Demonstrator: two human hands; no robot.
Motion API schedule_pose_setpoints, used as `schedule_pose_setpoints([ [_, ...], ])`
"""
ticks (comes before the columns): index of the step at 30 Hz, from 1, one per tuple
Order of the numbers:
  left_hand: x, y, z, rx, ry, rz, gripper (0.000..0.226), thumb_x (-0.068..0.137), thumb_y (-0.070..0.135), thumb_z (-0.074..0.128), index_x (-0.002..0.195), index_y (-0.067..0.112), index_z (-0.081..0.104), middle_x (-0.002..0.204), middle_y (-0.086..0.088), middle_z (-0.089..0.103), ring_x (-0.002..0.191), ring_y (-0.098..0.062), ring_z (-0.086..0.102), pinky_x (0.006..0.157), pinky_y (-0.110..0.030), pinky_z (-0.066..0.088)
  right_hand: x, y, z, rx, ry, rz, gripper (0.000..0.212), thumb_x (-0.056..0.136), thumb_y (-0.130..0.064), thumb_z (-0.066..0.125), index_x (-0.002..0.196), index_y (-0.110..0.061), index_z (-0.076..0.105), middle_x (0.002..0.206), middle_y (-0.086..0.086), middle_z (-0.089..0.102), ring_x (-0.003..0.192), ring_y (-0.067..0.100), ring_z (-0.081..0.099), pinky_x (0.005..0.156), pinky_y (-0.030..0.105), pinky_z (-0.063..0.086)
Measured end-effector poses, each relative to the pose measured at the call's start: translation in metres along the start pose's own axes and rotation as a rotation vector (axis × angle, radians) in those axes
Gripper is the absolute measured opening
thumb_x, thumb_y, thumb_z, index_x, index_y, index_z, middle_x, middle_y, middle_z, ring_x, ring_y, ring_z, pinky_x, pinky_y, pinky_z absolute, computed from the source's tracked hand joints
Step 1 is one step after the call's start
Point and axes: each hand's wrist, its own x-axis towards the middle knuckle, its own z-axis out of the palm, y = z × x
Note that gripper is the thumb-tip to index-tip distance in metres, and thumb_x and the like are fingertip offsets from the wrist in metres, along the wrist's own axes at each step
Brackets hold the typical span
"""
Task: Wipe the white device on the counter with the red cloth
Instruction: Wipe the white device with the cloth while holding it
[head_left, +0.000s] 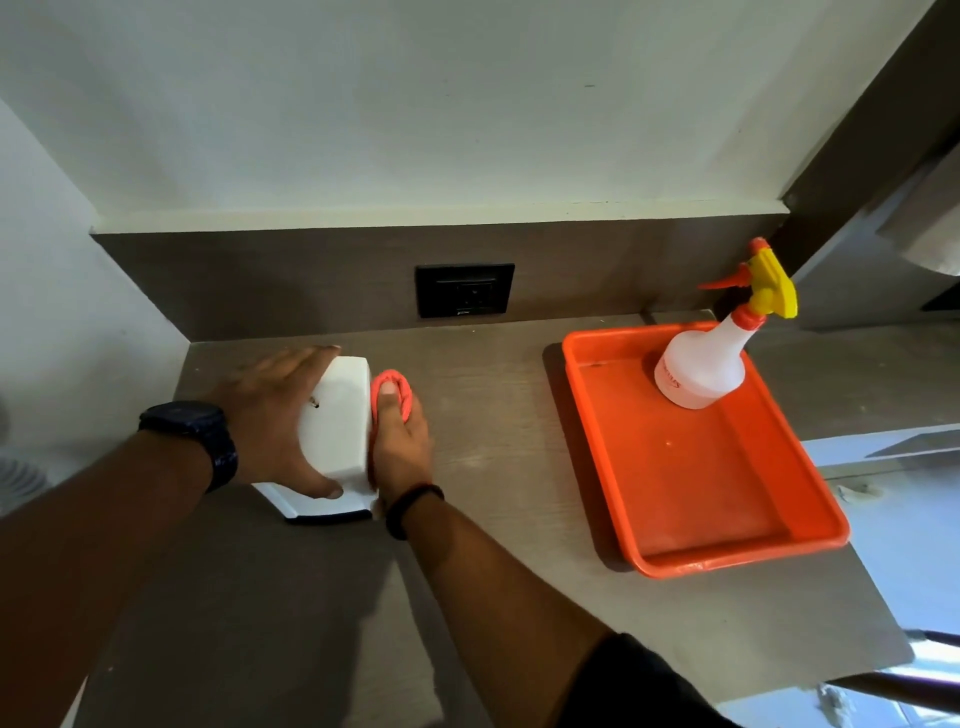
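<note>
Right hand (402, 447) closed around red cloth (393, 391), cloth bunched under the fingers and pressed against the right side face of white device (337, 431). Thumb laid over the top of the wad, probably to keep pressure on during the stroke. Contact confined to that side face; top face not under the cloth at this moment.

Left hand (270, 415) spread wide over the device from the 9 o'clock side, fingers across the far end, thumb on the near end. Grip partly open, clamped on the device rather than wrapped round it. Judged as a brace: sideways push from the cloth countered, device kept from sliding across the worktop (493, 415). Dark wristwatch (200, 431) on left wrist, dark band (410, 506) on right wrist, both clear of the work.

Device sited at the left part of the worktop, near the corner of the wall, resting on a flat white base with a dark edge showing at 6 o'clock. Make and function of device not determinable.

Orange tray (701, 493) well apart at 3 o'clock of the device, spray bottle (706, 364) standing upright in its far corner, out of reach of the wiping stroke. Black wall socket (464, 289) at 12 o'clock on the dark backsplash, nothing plugged in.

Wiping in progress; remaining faces judged outstanding.
</note>
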Motion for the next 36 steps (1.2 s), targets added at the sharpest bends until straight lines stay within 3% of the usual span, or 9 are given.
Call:
schedule_pose_setpoints([
  [3,0.0,0.0,0.0,-0.004,0.004,-0.009,0.143,0.029,0.073,0.079,0.146,0.023,0.012,0.15,-0.005,0.035,0.132,-0.028,0.039,0.109,-0.046,0.037,-0.019,0.008,-0.005,0.063,0.002,0.018,0.019,0.084,-0.063,0.049,0.097,-0.056,0.061,0.116,-0.011,0.067,0.114,0.015,0.063,0.104,0.042,0.051],
  [5,0.0,0.0,0.0,-0.018,0.002,-0.008,0.142,0.029,0.074,0.079,0.145,0.024,0.013,0.15,-0.004,0.035,0.131,-0.028,0.04,0.108,-0.047,0.039,-0.027,0.005,-0.005,0.095,-0.007,-0.008,0.034,0.081,-0.063,0.049,0.104,-0.043,0.064,0.114,-0.005,0.07,0.108,0.016,0.066,0.094,0.036,0.056],
  [10,0.0,-0.001,0.001,-0.106,0.037,0.008,0.135,0.03,0.067,0.084,0.143,0.026,0.022,0.143,-0.003,0.042,0.125,-0.025,0.045,0.105,-0.041,0.04,0.004,-0.031,0.003,0.046,0.048,-0.097,0.017,0.098,-0.043,0.053,0.105,-0.034,0.065,0.107,-0.005,0.069,0.1,0.013,0.064,0.087,0.028,0.052],
  [15,0.0,-0.001,0.007,-0.093,0.027,-0.022,0.139,0.034,0.066,0.084,0.146,0.023,0.013,0.148,-0.003,0.035,0.128,-0.025,0.04,0.107,-0.04,0.034,0.019,-0.027,-0.002,-0.05,0.0,0.098,0.04,0.094,-0.048,0.055,0.126,-0.024,0.062,0.128,0.008,0.068,0.118,0.026,0.063,0.107,0.046,0.048],
  [20,0.005,0.002,0.011,-0.09,0.09,-0.031,0.139,0.026,0.078,0.07,0.143,0.024,0.019,0.145,-0.003,0.041,0.128,-0.027,0.042,0.106,-0.041,0.037,0.0,0.003,-0.021,0.064,0.026,0.192,0.012,0.095,-0.038,0.06,0.099,-0.029,0.067,0.105,-0.001,0.073,0.096,0.011,0.072,0.086,0.029,0.058],
  [24,0.019,0.013,0.015,-0.122,0.145,-0.034,0.136,0.025,0.08,0.066,0.141,0.024,0.021,0.148,-0.003,0.039,0.132,-0.026,0.039,0.108,-0.04,0.035,-0.004,-0.01,-0.041,0.277,0.137,0.284,0.035,0.098,-0.028,0.056,0.126,-0.008,0.061,0.119,0.016,0.069,0.112,0.032,0.066,0.101,0.042,0.053],
  [27,0.023,0.014,0.018,-0.174,0.115,-0.078,0.143,0.025,0.084,0.066,0.144,0.026,0.012,0.155,-0.001,0.029,0.138,-0.024,0.031,0.112,-0.041,0.029,-0.005,-0.045,-0.046,0.365,0.166,0.12,0.036,0.1,-0.031,0.053,0.13,-0.011,0.058,0.107,0.007,0.07,0.101,0.023,0.068,0.085,0.033,0.055],
  [32,0.004,-0.008,0.026,-0.465,0.105,-0.129,0.165,0.016,0.084,0.072,0.148,0.029,-0.009,0.162,0.003,0.001,0.147,-0.02,0.007,0.12,-0.047,0.018,-0.01,-0.085,-0.013,-0.163,0.039,-0.348,0.016,0.093,-0.049,0.053,0.093,-0.037,0.064,0.103,-0.002,0.069,0.104,0.021,0.065,0.093,0.043,0.056],
  [36,-0.011,-0.024,0.035,-0.641,0.155,-0.183,0.166,0.019,0.069,0.083,0.14,0.04,-0.027,0.161,0.001,0.002,0.147,-0.021,0.011,0.119,-0.046,0.021,0.005,-0.084,0.001,-1.03,-0.162,-0.594,0.04,0.091,-0.055,0.048,0.121,-0.031,0.061,0.136,0.0,0.061,0.137,0.027,0.044,0.111,0.051,0.037],
])
